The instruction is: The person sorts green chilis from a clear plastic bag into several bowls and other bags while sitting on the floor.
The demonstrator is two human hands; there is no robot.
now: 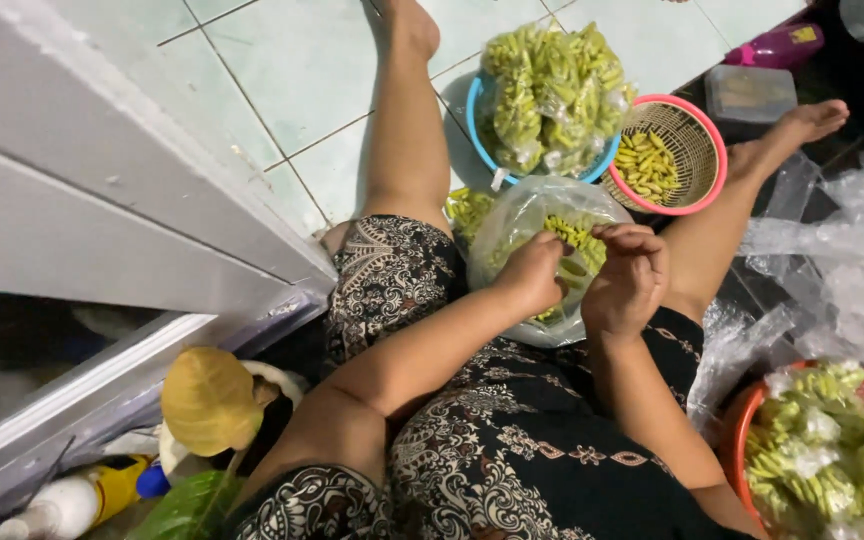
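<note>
**Clear bag of green pods held in the lap**

A clear plastic bag (537, 225) of green pods (574, 236) is held in the lap, between the knees of a person seated on a tiled floor (282, 90). The bag's top edge is pinched by the left hand (535, 272), fingers curled shut on the plastic. The same edge is gripped beside it by the right hand (629, 275), fingertips pressed together on the film.

Just beyond the bag, a blue basin (480, 125) is heaped with small packed bags of pods. Beside it stands a pink basket (707, 180) with loose pods in it. A red basin (742, 425) of more packed bags is seen at lower right, with loose clear sheeting (832, 270) above it. A lidded clear box (749, 93) and a pink bottle (777, 45) with a yellow label lie at top right. A white door (82, 190) fills the left, with a yellow leaf (210, 400) and a white bottle (57, 505) below.
</note>
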